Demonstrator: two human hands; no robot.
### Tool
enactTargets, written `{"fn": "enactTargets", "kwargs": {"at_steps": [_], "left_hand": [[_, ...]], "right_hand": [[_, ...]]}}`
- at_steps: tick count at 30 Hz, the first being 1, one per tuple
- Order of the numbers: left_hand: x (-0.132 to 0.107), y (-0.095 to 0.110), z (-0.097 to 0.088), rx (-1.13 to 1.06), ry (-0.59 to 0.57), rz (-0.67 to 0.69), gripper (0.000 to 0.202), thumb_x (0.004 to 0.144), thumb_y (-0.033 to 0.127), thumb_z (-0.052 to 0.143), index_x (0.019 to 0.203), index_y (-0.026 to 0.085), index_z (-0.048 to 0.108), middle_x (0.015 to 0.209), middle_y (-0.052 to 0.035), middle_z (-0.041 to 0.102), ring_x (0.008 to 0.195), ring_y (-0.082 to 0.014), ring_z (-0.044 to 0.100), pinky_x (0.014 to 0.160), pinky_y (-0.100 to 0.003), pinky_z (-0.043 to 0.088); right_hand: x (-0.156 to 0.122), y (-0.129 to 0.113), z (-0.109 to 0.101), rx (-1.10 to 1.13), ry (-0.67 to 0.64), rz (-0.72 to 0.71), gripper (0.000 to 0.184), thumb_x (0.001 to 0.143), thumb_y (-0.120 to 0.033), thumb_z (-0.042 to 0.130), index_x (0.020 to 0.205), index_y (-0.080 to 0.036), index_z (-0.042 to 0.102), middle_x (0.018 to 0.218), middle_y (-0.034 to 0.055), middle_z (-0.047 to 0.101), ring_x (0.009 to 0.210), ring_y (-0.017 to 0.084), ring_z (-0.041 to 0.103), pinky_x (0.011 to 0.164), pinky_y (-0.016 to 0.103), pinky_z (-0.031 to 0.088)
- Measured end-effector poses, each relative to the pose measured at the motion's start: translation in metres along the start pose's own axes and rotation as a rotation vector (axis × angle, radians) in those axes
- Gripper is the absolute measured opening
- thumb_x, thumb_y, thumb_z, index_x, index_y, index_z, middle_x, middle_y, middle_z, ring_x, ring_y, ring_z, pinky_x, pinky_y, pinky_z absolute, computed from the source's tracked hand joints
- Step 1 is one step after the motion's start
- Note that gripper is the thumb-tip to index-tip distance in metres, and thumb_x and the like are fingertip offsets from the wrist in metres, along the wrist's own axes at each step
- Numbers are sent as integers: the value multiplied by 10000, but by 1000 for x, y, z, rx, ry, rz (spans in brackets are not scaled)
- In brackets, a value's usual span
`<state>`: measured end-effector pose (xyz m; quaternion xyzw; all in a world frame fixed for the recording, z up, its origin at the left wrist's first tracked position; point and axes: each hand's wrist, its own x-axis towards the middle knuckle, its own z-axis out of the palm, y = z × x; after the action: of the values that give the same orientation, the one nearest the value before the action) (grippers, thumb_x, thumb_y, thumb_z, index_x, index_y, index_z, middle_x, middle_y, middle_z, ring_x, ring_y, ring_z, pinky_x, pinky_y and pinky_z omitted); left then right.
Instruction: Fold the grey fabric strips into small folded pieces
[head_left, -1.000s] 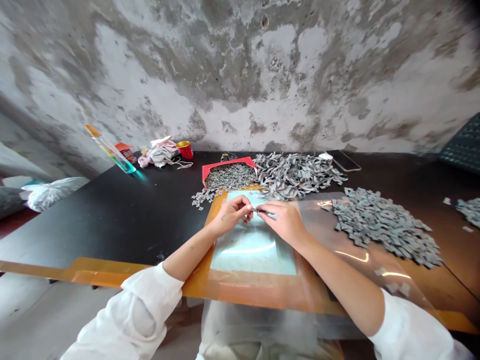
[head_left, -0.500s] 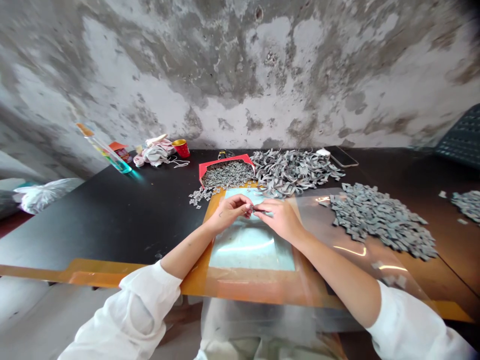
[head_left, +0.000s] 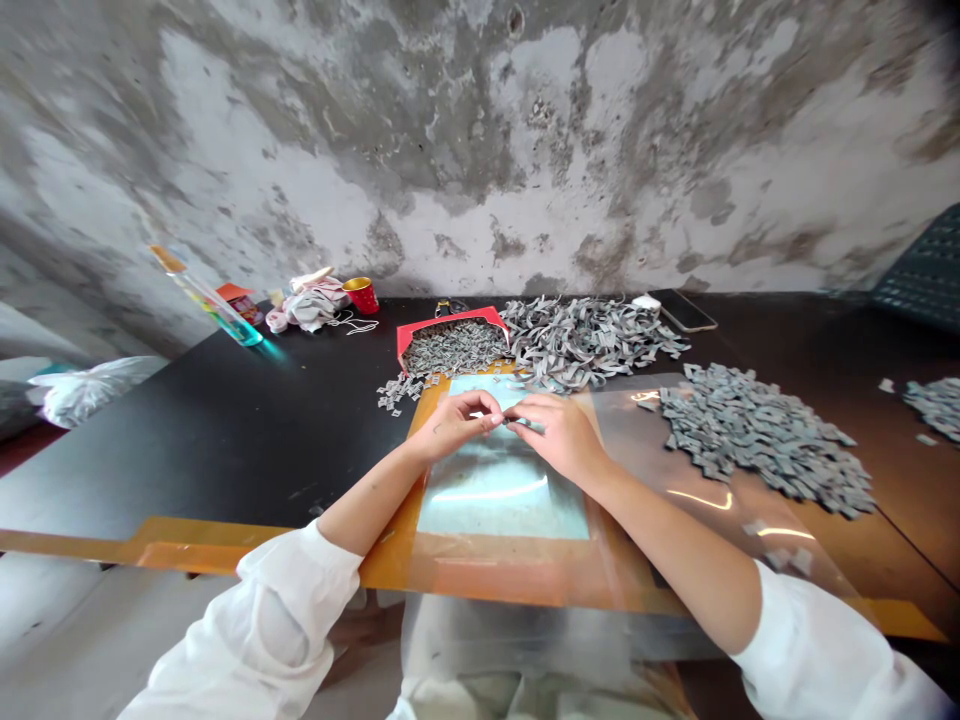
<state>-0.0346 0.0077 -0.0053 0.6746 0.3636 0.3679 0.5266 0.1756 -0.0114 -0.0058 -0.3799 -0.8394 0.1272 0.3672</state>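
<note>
My left hand (head_left: 455,425) and my right hand (head_left: 559,432) meet above a pale blue-green mat (head_left: 504,495) framed by an orange board (head_left: 480,575). Both hands pinch a small grey strip piece (head_left: 511,421) between their fingertips. Just beyond them a red tray (head_left: 411,336) holds many small grey pieces. To its right lies a heap of long grey strips (head_left: 589,342). A wide pile of short folded grey pieces (head_left: 761,440) spreads to the right of my right hand.
The black table (head_left: 210,420) carries a clear bottle with blue liquid (head_left: 214,300), a red cup (head_left: 365,295), crumpled cloth (head_left: 307,308) and a phone (head_left: 684,312) at the back. A clear plastic sheet (head_left: 675,480) covers the right side. A stained wall stands behind.
The view has shifted slightly, so everything sits a little higher in the picture. Both hands stay together on the small grey piece with only small finger movements.
</note>
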Motion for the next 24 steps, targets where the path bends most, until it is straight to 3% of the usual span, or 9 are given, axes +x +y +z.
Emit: {"fn": "enactTargets", "kwargs": {"at_steps": [4, 9, 15, 24], "left_hand": [[0, -1, 1, -4, 51, -106, 282, 751, 391, 735, 818, 134, 641, 820, -43, 643, 764, -143, 621, 685, -270, 541], [1, 1, 7, -52, 72, -202, 301, 739, 402, 744, 826, 136, 635, 760, -42, 678, 723, -153, 666, 647, -271, 567], [0, 0, 11, -141, 84, -230, 339, 698, 367, 786, 866, 147, 590, 656, 23, 613, 551, -81, 586, 583, -232, 550], [1, -5, 11, -193, 52, -175, 365, 717, 375, 771, 896, 162, 536, 678, 43, 569, 523, -56, 528, 541, -215, 534]], "right_hand": [[0, 0, -2, -97, 110, -5, 168, 848, -272, 659, 993, -265, 745, 1055, 44, 684, 945, 205, 583, 827, 330, 472], [-1, -2, -3, -153, 147, -6, 158, 831, -299, 681, 968, -279, 756, 954, 41, 673, 882, 202, 540, 788, 324, 463], [-1, -4, -2, -128, 149, -34, 163, 836, -309, 675, 966, -263, 762, 910, 42, 672, 849, 188, 534, 761, 304, 454], [0, -3, 0, 17, 90, -38, 142, 839, -261, 674, 945, -255, 768, 838, 46, 680, 808, 182, 582, 734, 302, 471]]}}
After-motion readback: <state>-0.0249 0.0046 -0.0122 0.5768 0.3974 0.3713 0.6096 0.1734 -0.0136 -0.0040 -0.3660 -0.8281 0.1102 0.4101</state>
